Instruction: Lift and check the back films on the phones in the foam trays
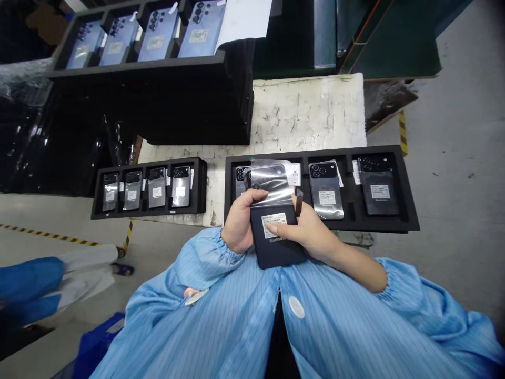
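A black smartphone [278, 252] is held back side up in front of my body, with a white label [275, 223] and the word Blackview on it. Clear protective film [269, 181] covers its upper part and sticks up past the camera end. My left hand [241, 221] grips the phone's left edge, thumb on the film. On the other side my right hand [310, 229] holds the right edge, its thumb across the label. A small dark brown strip [299, 202] shows by the right fingers; I cannot tell what it is. Behind lies a black foam tray [347, 221] with several phones.
A smaller foam tray [150, 211] of phones stands to the left. Farther back, blue phones [201, 26] sit in the top of a stack of black trays [158, 100]. The white worktable [307, 116] is scuffed. At left, another person's legs [87, 271] show beside a blue bin [97, 342].
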{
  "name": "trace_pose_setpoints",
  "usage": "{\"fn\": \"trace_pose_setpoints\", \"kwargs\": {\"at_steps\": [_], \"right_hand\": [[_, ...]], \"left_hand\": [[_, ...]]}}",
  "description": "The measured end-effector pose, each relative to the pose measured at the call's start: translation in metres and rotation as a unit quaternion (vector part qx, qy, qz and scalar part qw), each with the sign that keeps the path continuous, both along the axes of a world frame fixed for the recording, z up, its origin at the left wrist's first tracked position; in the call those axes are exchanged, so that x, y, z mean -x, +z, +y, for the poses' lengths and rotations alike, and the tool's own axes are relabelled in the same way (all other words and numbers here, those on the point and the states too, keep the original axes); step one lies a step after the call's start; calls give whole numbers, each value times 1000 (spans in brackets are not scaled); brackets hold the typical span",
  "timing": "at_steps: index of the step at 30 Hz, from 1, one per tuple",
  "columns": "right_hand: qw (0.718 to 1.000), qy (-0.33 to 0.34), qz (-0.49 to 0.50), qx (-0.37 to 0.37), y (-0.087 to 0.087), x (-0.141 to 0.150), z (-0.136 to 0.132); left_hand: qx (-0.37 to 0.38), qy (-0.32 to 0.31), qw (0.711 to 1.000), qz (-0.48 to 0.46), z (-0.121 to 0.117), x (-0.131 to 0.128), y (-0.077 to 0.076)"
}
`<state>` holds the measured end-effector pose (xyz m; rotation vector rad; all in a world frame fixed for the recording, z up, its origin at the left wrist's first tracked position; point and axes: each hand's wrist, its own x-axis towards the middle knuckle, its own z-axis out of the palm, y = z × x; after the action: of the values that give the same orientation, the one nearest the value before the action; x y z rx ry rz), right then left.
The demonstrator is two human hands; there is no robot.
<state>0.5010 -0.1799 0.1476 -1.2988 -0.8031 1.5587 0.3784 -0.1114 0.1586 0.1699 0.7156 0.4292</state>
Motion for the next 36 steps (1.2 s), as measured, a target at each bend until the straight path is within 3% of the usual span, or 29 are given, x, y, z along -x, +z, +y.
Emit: {"fn": "trace_pose_setpoints", "kwargs": {"at_steps": [5,13,20,24,27,29,31,33,35,36], "right_hand": [[1000,-2,3,-12,0,0,-1],[992,64,112,10,4,-20,-1],[983,10,174,57,-2,-27,0],[981,-5,179,71,-8,-29,6],[973,-48,205,90,-11,-33,10],[972,-57,208,98,-14,-38,12],[980,-36,173,94,-20,-47,13],[994,-19,73,77,-27,-63,12],[990,-45,-128,45,-34,-86,9],[962,-59,-262,41,-37,-98,6]], "left_hand": [[9,11,1000,4,-1,0,4],[-24,-53,995,-81,1,5,3],[-12,-40,997,-59,4,-1,2],[-107,-11,994,-10,2,0,-5],[-183,-40,981,-51,0,2,-16],[-186,-45,979,-76,-1,-1,-26],[-159,-33,985,-61,2,-9,-38],[-142,-21,990,0,7,-22,-54],[-174,-5,982,79,15,-36,-72],[-201,5,973,111,20,-43,-81]]}}
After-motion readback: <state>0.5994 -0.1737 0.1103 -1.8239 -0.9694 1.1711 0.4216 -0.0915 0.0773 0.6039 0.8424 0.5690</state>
